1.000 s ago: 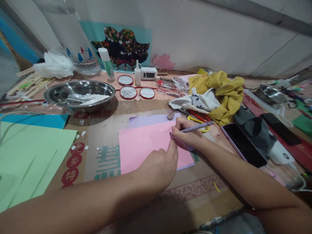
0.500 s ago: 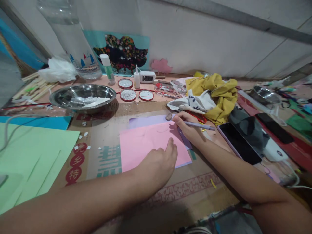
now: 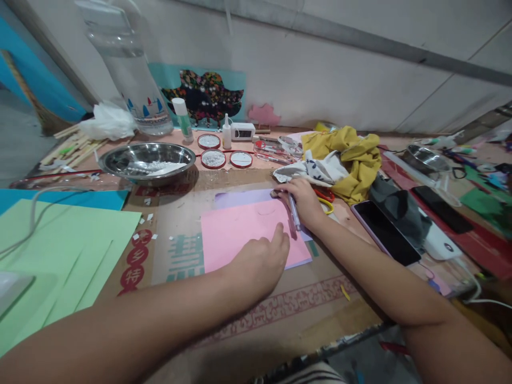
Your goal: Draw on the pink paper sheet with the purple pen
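Note:
A pink paper sheet [image 3: 236, 234] lies on a cardboard mat, over a lilac sheet [image 3: 240, 197]. My left hand [image 3: 260, 261] rests on the pink sheet's near right part with its fingers curled under, thumb pointing forward. My right hand [image 3: 304, 200] lies at the sheet's far right corner, closed round a lilac pen [image 3: 294, 212] that points back toward me. Its fingertips touch a small grey eraser [image 3: 276, 193] on the lilac sheet.
Steel bowl [image 3: 148, 160] with white bits at back left, three round red-rimmed tins [image 3: 213, 158] and a glue bottle [image 3: 226, 133] behind. Yellow cloth [image 3: 352, 154], scissors [image 3: 326, 197] and a phone [image 3: 386, 232] on the right. Green sheets [image 3: 60, 245] at left.
My right hand moved from the pink sheet's edge up to the eraser, and the pen swung from pointing right to pointing toward me. My left hand stayed on the sheet.

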Tool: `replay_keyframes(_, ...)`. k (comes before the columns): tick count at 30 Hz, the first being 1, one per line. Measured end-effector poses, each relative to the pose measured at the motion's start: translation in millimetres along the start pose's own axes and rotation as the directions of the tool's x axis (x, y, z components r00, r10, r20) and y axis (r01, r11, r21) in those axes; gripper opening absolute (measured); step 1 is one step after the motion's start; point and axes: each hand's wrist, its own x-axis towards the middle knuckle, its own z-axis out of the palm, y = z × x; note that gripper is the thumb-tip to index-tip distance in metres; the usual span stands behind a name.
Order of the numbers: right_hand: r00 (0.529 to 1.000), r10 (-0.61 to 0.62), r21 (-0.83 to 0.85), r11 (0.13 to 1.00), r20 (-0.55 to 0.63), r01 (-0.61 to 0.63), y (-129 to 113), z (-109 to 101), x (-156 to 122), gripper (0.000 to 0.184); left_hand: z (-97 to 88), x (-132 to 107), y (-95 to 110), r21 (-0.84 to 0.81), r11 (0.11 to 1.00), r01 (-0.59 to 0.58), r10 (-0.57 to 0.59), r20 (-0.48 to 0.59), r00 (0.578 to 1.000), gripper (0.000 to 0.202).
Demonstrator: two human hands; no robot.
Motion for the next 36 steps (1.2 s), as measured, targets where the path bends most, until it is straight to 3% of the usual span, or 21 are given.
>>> replay_keyframes(6, 0.996, 0.071, -0.072, 0.995, 0.062, -0.067, -11.8, -1.8, 1.5, 0.019, -6.1, 1.5, -0.1, 0.009, 1.0, 0.006, -0.006, 0.041, 0.999, 0.056)
replay_keyframes(9, 0.99, 0.14, 0.126, 0.982, 0.035, -0.143, -18.8, -8.2, 0.4, 0.01, -7.9, 1.8, 0.1, 0.016, 1.0, 0.007, -0.008, 0.064, 0.998, 0.055)
replay_keyframes(13, 0.966, 0.247, 0.343, 0.904, 0.072, -0.257, -30.0, -21.1, -5.5, 0.013, -6.6, 0.7, 0.1, 0.027, 1.0, 0.005, -0.007, 0.073, 0.997, 0.057)
replay_keyframes(19, 0.995, 0.042, 0.325, 0.943, 0.094, -0.071, -40.2, -31.5, -9.6, 0.012, -2.2, 0.8, -1.6, 0.043, 0.999, -0.009, 0.006, 0.067, 0.998, 0.06)
replay_keyframes(23, 0.992, 0.036, 0.326, 0.943, 0.119, -0.074, -36.5, -30.9, -9.2, 0.011, -2.3, 1.6, -3.1, 0.019, 1.0, -0.022, 0.021, 0.085, 0.996, 0.061)
replay_keyframes(27, 0.958, 0.041, 0.331, 0.933, 0.283, -0.138, -39.6, -37.3, -11.5, 0.009, -5.9, 1.7, -3.2, 0.01, 1.0, -0.018, 0.017, 0.087, 0.996, 0.062)
replay_keyframes(30, 0.911, -0.056, 0.342, 0.935, 0.408, -0.096, -44.7, -42.8, -14.0, 0.013, -8.0, 2.3, -3.0, -0.006, 1.0, -0.006, 0.006, 0.086, 0.996, 0.064)
replay_keyframes(36, 0.89, -0.123, 0.242, 0.97, 0.439, 0.014, -47.0, -39.3, -13.5, 0.017, -6.2, 4.2, -1.6, -0.079, 0.996, 0.041, -0.029, 0.139, 0.99, 0.067)
